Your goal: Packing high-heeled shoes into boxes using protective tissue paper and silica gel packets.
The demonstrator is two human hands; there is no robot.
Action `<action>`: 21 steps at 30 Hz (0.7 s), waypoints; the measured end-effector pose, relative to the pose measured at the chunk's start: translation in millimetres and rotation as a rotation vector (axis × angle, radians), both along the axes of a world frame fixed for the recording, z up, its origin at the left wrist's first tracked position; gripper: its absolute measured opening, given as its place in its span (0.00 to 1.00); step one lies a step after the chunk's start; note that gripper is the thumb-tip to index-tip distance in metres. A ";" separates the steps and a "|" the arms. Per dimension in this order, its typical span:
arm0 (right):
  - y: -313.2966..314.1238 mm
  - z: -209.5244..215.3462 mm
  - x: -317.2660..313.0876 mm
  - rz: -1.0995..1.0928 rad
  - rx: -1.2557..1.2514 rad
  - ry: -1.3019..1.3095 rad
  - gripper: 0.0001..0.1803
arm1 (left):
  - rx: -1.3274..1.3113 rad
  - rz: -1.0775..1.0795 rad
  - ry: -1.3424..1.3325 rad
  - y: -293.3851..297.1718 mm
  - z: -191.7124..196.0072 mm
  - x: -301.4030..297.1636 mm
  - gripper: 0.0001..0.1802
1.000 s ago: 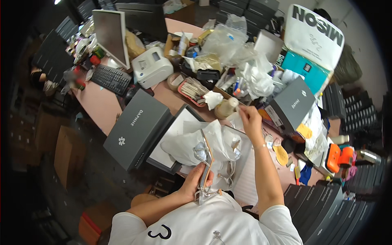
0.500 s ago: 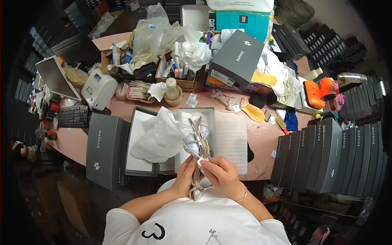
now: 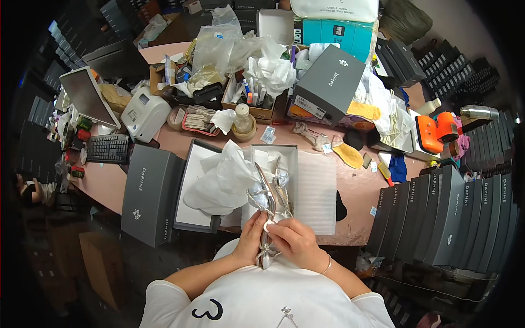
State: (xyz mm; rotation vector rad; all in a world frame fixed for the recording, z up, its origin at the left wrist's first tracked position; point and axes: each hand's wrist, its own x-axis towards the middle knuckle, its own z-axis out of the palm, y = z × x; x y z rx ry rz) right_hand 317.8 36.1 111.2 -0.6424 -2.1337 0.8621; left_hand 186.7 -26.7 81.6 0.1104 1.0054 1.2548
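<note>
My left hand (image 3: pixel 249 241) grips a silver strappy sandal (image 3: pixel 264 259) upright, close to my chest. In my right hand (image 3: pixel 298 244), thumb and fingers pinch a small white pad (image 3: pixel 268 226) against the sandal's middle. Behind the sandal lies an open grey shoebox (image 3: pixel 293 159); another silver strappy shoe (image 3: pixel 282 179) seems to be in it, partly hidden. White tissue paper (image 3: pixel 221 180) billows over the box's left side and a second open grey box part (image 3: pixel 188 224). Right of the shoebox rests a white foam sheet (image 3: pixel 318 194).
A closed grey shoebox (image 3: pixel 143 199) stands at the left table edge, and a row of grey shoeboxes (image 3: pixel 418 218) at the right. Farther back are a keyboard (image 3: pixel 108 148), a white label printer (image 3: pixel 143 116), a tilted grey box (image 3: pixel 330 82), a yellow insole (image 3: pixel 348 156) and an orange tape dispenser (image 3: pixel 428 134).
The view has shifted, so the table appears slightly more to the right. My right hand and the white pad have moved a little lower along the sandal, which my left hand still holds.
</note>
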 end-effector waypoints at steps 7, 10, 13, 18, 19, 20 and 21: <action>-0.2 -0.4 0.0 -0.037 -0.110 -0.010 0.14 | 0.012 -0.003 -0.003 -1.2 -4.3 1.2 0.18; 1.0 -0.1 0.5 0.003 -0.064 0.031 0.13 | 0.003 -0.007 0.007 0.7 -3.5 0.4 0.17; 11.9 2.9 -2.9 -0.063 0.107 0.002 0.14 | 0.037 0.000 -0.002 -1.3 -9.3 2.6 0.17; 1.1 -1.1 1.3 0.000 -0.063 0.007 0.14 | -0.029 0.034 0.035 5.4 3.1 4.0 0.17; 0.1 -1.3 2.5 0.024 -0.097 0.019 0.14 | -0.006 0.022 0.033 4.0 -0.1 3.5 0.17; 2.8 -0.9 1.6 -0.007 -0.036 0.019 0.14 | 0.017 0.010 0.031 1.7 -5.8 2.3 0.17; 8.1 0.0 -0.1 -0.035 0.026 0.020 0.14 | 0.041 -0.001 0.029 0.0 -8.9 1.8 0.17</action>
